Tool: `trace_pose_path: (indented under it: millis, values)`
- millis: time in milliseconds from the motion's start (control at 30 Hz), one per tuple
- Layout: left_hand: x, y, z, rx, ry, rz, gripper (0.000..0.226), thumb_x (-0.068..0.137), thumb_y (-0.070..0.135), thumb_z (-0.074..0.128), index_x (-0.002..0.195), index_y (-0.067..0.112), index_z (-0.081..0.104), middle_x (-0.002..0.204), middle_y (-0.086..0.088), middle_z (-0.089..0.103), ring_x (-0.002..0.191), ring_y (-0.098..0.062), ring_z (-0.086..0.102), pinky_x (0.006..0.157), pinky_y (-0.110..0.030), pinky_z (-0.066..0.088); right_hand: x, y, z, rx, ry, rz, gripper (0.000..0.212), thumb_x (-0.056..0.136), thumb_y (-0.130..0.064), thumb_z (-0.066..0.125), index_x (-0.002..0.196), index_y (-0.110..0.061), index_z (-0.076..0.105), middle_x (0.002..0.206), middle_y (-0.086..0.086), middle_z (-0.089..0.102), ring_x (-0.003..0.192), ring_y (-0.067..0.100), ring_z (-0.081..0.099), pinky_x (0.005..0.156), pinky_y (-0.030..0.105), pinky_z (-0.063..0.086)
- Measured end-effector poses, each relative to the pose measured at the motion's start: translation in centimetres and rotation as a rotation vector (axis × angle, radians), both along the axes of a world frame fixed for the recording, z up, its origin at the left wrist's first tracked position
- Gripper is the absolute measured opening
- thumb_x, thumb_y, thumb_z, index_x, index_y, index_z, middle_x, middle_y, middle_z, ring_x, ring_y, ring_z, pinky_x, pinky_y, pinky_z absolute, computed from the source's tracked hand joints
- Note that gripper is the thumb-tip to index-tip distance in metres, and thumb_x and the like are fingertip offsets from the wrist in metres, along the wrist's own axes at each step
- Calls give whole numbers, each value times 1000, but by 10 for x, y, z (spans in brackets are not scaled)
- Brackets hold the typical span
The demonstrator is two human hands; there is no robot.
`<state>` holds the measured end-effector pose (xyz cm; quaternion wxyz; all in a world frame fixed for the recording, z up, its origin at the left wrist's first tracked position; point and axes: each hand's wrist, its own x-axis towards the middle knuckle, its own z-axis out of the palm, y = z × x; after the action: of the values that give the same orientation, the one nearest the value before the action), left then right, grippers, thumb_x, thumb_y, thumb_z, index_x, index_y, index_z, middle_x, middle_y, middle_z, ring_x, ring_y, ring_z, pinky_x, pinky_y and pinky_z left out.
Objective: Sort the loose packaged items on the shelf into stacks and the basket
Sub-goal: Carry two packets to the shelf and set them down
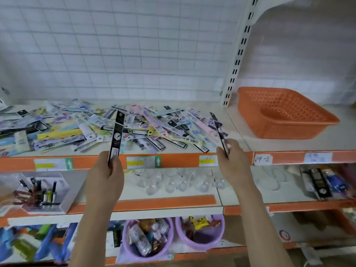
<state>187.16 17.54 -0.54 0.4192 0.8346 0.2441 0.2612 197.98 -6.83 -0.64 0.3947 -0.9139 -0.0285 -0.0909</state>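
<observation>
A loose pile of long flat packets (pixel 96 128) in many colours covers the top shelf. My left hand (pixel 107 176) grips the lower end of a black packet (pixel 116 135), held upright in front of the pile. My right hand (pixel 234 162) pinches a second black packet (pixel 219 132) seen edge-on, tilted up and to the left over the pile's right end. An orange perforated basket (pixel 250 105) sits on the shelf to the right, beyond the upright post, with nothing visible inside.
A white slotted post (pixel 237 62) divides the shelf bays. Orange shelf edges carry price labels (pixel 143 161). The shelf below holds clear glasses (pixel 173 182), a box of pens (pixel 42 191) and black packets (pixel 317 182). Two purple bowls (pixel 217 236) of goods stand lower.
</observation>
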Motion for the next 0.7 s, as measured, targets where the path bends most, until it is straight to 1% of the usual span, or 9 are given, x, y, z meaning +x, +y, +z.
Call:
trace_pose_path:
  millis: [67,100,200,267,333,433,567,633,700]
  values:
    - [13,3,4,24,-3,23,26,97,15,36,79,-3,42,58,-13,39,52,-28,34,52,-32,23,28,-3,3,-2,-17,-19,40,95,-18,48,133,-10,40,113,15,59,98,30,56,64,24,26]
    - [21,5,7,34,4,30,27,97,15,36,78,-3,42,58,-13,38,52,-27,33,51,-31,21,41,-3,4,-3,-17,-21,42,94,-16,48,135,-12,38,120,16,56,104,32,56,68,24,28]
    - [49,16,11,53,15,23,28,98,17,37,79,-2,45,56,-13,39,51,-27,34,50,-31,21,74,0,5,-57,15,-28,46,93,-13,47,138,-15,37,127,19,51,107,34,54,74,30,35]
    - [70,22,15,49,18,2,29,98,18,38,79,-3,45,57,-13,40,51,-27,35,50,-31,22,93,2,3,-114,39,-53,47,93,-12,48,139,-13,38,131,21,49,113,35,52,83,34,40]
    - [91,26,20,40,6,-21,30,98,18,38,73,2,42,57,-12,39,50,-25,34,50,-30,24,110,2,3,-155,63,-79,46,92,-11,48,138,-9,40,131,23,50,115,36,52,91,37,42]
    - [123,26,27,78,-7,-63,32,97,15,39,67,6,38,54,-8,36,47,-23,30,47,-29,21,126,-3,5,-213,129,-105,44,92,-8,48,136,-7,44,127,23,55,108,36,58,91,40,46]
    - [157,16,26,86,4,-139,32,97,15,39,65,13,37,54,-7,37,48,-22,31,47,-29,21,141,-21,5,-342,150,-136,35,92,-6,50,127,-3,51,121,19,60,109,29,59,91,31,44]
    - [169,6,22,94,13,-169,28,97,13,39,70,10,41,54,-7,38,48,-21,34,46,-29,22,146,-28,3,-358,185,-153,27,93,-6,49,119,-1,54,114,16,62,106,28,60,86,27,43]
    - [179,-5,20,67,5,-192,15,97,13,39,94,5,51,53,-6,42,45,-20,38,45,-27,25,151,-34,2,-376,208,-159,26,94,-6,45,117,-1,56,115,15,61,108,28,59,87,26,42]
